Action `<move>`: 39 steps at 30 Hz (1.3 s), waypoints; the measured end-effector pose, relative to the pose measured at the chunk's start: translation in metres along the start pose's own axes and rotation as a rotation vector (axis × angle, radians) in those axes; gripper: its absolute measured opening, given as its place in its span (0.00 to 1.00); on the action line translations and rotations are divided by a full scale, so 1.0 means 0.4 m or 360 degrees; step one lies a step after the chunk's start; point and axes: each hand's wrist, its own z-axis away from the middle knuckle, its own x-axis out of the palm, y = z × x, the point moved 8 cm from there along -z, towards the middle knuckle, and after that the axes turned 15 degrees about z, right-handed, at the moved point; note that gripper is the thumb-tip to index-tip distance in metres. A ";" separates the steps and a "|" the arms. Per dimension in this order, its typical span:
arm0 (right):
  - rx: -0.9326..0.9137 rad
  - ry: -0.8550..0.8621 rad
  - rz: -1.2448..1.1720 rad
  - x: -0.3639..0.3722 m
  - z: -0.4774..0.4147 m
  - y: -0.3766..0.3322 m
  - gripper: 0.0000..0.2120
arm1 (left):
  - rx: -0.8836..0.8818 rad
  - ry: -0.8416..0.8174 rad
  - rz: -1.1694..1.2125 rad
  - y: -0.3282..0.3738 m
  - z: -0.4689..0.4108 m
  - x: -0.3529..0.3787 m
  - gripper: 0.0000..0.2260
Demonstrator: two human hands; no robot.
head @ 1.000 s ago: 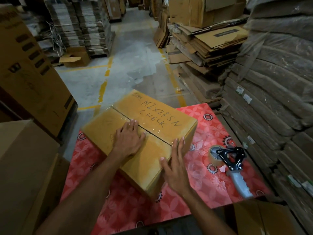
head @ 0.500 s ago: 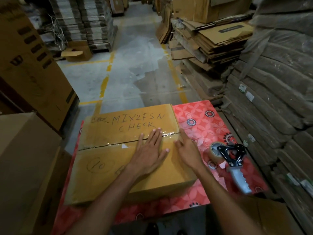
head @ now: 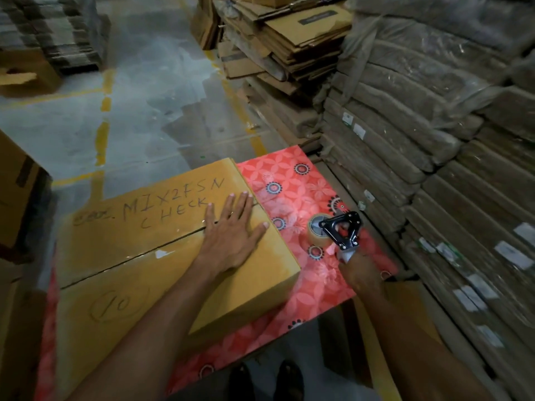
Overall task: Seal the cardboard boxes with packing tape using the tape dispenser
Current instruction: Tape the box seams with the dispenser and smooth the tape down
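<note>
A closed yellow-brown cardboard box (head: 139,256) with "MIX2FSN CHECK" and a circled "10" handwritten on top lies on a table with a red flowered cloth (head: 292,192). Its centre seam runs left to right under clear tape. My left hand (head: 231,233) lies flat on the box's right end, fingers spread across the seam. To the right of the box, my right hand (head: 360,270) is wrapped around the handle of the tape dispenser (head: 340,231), a black frame with a roll of clear tape, which rests on the cloth.
Wrapped stacks of flattened cardboard (head: 434,140) rise close along the table's right side. More folded cartons (head: 289,44) are piled behind. Large boxes (head: 17,180) stand at the left. A concrete aisle with yellow lines (head: 139,105) lies beyond. My shoes (head: 266,380) show below the table edge.
The box was turned so its seam runs left to right. My right hand left the box and took hold of the dispenser handle. My left hand slid to the box's right end.
</note>
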 end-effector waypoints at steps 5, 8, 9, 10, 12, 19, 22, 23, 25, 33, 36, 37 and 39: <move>0.0114 -0.0198 -0.0054 0.120 -0.132 0.035 0.25 | -0.0065 0.0048 0.0002 0.014 -0.018 0.012 0.35; 0.0140 -0.0204 -0.0687 -0.055 -0.049 -0.035 0.07 | -0.0058 0.0053 0.0002 0.019 -0.018 0.007 0.35; 0.0150 -0.0241 -0.0866 -0.100 -0.044 -0.051 0.05 | -0.0060 0.0051 0.0002 0.022 -0.021 0.007 0.35; 0.0154 -0.0261 -0.1008 -0.142 -0.049 -0.068 0.05 | -0.0068 0.0044 0.0009 0.026 -0.025 0.008 0.35; 0.0102 -0.0314 -0.1278 -0.231 -0.042 -0.114 0.03 | -0.0082 0.0013 0.0039 0.033 -0.040 0.008 0.35; -0.0404 -0.0812 -0.2246 -0.539 0.148 -0.354 0.03 | -0.0483 0.0194 0.2243 0.050 -0.134 -0.135 0.17; -0.0505 -0.0806 -0.2063 -0.564 0.210 -0.405 0.03 | -0.0810 -0.0151 0.3174 0.080 -0.150 -0.146 0.22; -0.0515 -0.0810 -0.2015 -0.558 0.224 -0.419 0.05 | -0.0794 -0.0200 0.3252 0.083 -0.153 -0.154 0.22; -0.0573 -0.0815 -0.1961 -0.546 0.248 -0.445 0.05 | -0.0809 -0.0228 0.3314 0.073 -0.140 -0.164 0.19; -0.0809 -0.0760 -0.1851 -0.522 0.289 -0.509 0.04 | -0.0987 -0.0304 0.3424 -0.013 -0.085 -0.125 0.06; -0.0857 -0.0700 -0.1757 -0.513 0.289 -0.525 0.04 | -0.0974 -0.0279 0.3362 -0.047 -0.085 -0.119 0.11; -0.0872 -0.0679 -0.1727 -0.513 0.289 -0.529 0.04 | -0.0965 -0.0289 0.3386 -0.054 -0.088 -0.120 0.12; -0.0890 -0.0633 -0.1667 -0.512 0.287 -0.534 0.04 | -0.0991 -0.0282 0.3393 -0.067 -0.097 -0.122 0.15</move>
